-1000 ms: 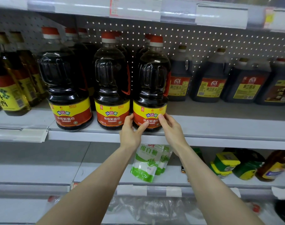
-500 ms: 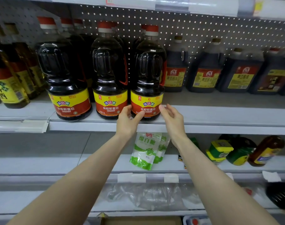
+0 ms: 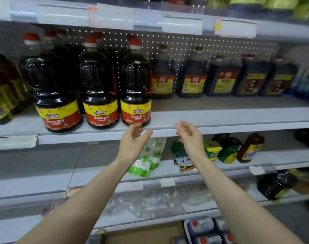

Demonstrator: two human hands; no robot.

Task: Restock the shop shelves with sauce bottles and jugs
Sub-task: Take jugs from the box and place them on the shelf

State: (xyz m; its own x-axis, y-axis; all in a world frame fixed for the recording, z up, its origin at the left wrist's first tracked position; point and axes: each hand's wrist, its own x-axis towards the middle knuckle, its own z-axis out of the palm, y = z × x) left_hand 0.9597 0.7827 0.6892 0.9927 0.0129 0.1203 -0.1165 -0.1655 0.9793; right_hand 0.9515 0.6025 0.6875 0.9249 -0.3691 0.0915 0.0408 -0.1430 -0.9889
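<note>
Shelf (image 3: 229, 118), grey metal, is running just beyond both hands, with a pegboard wall (image 3: 185, 41) backing it. Left hand (image 3: 132, 143) and right hand (image 3: 189, 138) are hovering empty, fingers loosely spread. Sauce bottle (image 3: 136, 85) is standing upright at the shelf edge right above the left fingertips; contact is unclear. Jugs (image 3: 192, 81) are sitting further back, beyond the right hand.

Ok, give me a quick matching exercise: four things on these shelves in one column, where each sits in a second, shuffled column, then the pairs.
Things:
1. rightmost red-capped sauce bottle
2. green-and-white pouches
3. amber bottle
4. cardboard box

Places:
A. lower shelf, right side
B. bottom of the view, below the shelves
C. front edge of the middle shelf, upright
D. lower shelf, centre, leaning

Pairs: 1-C, 2-D, 3-A, 4-B
</note>
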